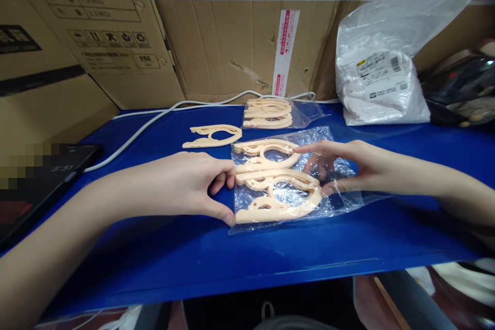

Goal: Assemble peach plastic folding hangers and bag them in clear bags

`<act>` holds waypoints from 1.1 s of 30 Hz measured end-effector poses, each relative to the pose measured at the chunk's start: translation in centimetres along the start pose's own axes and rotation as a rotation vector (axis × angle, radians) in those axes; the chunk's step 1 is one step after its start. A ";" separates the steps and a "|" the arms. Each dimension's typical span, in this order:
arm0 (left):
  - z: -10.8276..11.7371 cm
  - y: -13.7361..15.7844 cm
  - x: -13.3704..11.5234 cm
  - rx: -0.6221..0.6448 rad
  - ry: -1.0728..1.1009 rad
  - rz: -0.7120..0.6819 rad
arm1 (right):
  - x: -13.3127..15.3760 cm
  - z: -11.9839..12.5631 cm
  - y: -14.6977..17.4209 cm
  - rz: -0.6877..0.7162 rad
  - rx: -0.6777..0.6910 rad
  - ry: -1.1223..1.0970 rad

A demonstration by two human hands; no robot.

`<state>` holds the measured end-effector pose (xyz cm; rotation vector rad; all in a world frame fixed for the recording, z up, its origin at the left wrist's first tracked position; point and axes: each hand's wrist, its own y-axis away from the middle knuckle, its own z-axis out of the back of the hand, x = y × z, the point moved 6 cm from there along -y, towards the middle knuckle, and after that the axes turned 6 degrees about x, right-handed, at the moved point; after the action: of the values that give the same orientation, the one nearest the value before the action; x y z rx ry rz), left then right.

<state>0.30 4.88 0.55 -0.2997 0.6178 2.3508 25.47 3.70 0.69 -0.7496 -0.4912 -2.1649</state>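
Note:
A clear plastic bag with several cream folding hangers in it lies on the blue tabletop. At its left edge, my left hand holds the hanger ends, thumb near the front corner and curled fingers further back. My right hand grips the bag from the right, its index finger and thumb on the hangers' curved ends through the film. Behind my left hand lies a single loose cream folding hanger. A second bagged stack of folding hangers sits further back.
A white cable runs along the back of the blue table. Cardboard boxes wall off the back and left. A white plastic bag stands at the back right, and a dark phone is at the left.

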 end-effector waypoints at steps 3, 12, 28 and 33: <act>0.0 0.1 -0.1 -0.017 -0.002 0.004 | 0.0 0.1 -0.1 0.016 -0.007 0.006; 0.1 0.4 -0.1 -0.031 -0.051 -0.010 | 0.1 0.1 0.0 0.001 0.000 -0.008; 3.7 -1.0 8.6 -0.299 -0.178 0.195 | -2.7 3.5 0.8 -0.142 -0.277 0.308; 4.5 -0.6 8.6 -0.336 -0.140 0.273 | -2.6 3.6 0.9 -0.129 -0.302 0.336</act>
<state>-5.86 12.37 1.08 -0.2060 0.2023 2.7119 28.84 6.58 1.82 -0.5031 -0.0389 -2.4567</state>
